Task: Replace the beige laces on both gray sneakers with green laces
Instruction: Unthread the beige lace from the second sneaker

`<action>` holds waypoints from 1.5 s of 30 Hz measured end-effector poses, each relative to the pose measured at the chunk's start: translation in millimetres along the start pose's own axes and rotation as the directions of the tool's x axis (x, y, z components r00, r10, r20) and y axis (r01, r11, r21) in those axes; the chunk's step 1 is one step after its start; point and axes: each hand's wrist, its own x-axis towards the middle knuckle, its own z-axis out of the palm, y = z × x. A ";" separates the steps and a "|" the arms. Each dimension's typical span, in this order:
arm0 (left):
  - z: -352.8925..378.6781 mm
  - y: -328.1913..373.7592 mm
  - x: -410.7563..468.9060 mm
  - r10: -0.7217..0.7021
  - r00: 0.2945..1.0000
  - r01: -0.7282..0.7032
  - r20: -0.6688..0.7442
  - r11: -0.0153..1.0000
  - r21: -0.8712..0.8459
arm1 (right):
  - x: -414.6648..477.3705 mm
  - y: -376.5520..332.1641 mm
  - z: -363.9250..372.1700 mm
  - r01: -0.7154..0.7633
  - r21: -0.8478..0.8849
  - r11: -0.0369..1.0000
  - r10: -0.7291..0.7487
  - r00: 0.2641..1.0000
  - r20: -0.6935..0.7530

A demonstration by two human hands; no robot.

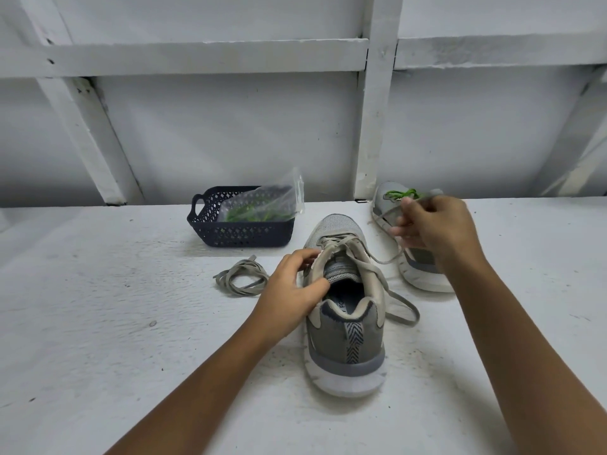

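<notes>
A gray sneaker stands in the middle of the white table, heel toward me, still laced with a beige lace. My left hand grips its left collar beside the tongue. My right hand is raised to the right and pinches one end of that beige lace, which runs taut from the eyelets. Behind my right hand lies the second gray sneaker carrying a green lace. A loose beige lace lies coiled on the table to the left.
A dark blue lattice basket at the back holds a clear plastic bag with green laces in it. A white wall with wooden battens rises right behind the table's far edge.
</notes>
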 end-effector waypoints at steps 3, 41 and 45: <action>-0.7 -1.5 -0.1 0.009 1.000 -0.009 -0.007 1.000 0.011 | -3.5 -3.1 -3.5 -0.059 -0.121 0.991 0.065 0.997 0.047; -18.9 57.7 99.6 -0.235 0.918 0.167 0.319 0.959 0.227 | -45.8 32.5 19.8 0.149 -0.179 0.972 -0.107 0.968 0.228; -19.2 56.1 98.2 -0.199 0.949 0.152 0.245 0.968 0.198 | -46.3 32.1 20.0 0.147 -0.175 0.974 -0.107 0.970 0.220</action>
